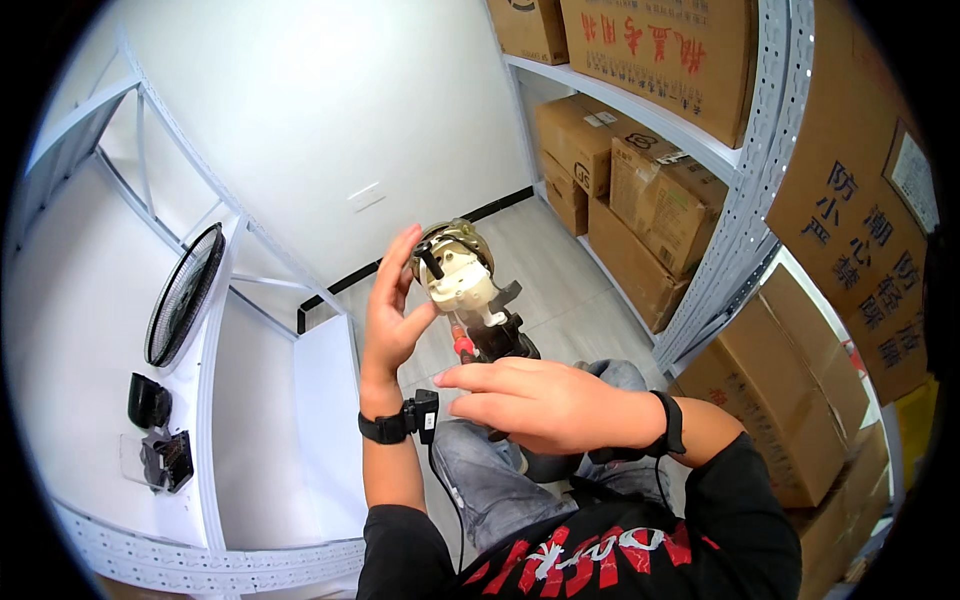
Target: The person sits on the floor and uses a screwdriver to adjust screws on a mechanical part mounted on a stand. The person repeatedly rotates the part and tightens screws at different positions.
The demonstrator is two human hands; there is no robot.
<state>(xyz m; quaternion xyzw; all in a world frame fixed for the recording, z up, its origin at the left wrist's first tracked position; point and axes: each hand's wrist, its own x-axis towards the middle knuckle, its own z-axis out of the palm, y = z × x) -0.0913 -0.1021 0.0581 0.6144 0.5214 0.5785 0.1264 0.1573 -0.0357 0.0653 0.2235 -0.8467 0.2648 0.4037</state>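
A fan's motor head [462, 280], cream with a bare metal rim, stands upright between my hands on a black neck [503, 340]. My left hand [395, 305] grips its left side, with the fingers along the rim and the thumb against the casing. Just below the motor, my right hand [550, 405] reaches across in front of the neck, fingers pressed together and pointing left. Behind those fingers shows a slim red-and-black piece [463, 345], mostly hidden, so its kind is unclear. Any contact between it and my right fingers is covered by the hand.
On the left, a white metal shelf [205, 420] bears a round black fan grille [185, 295], a dark cup-shaped part [149, 401] and a small black part [167, 462]. Cardboard boxes [665, 200] fill the right rack; a large carton [780, 390] stands close by my right arm.
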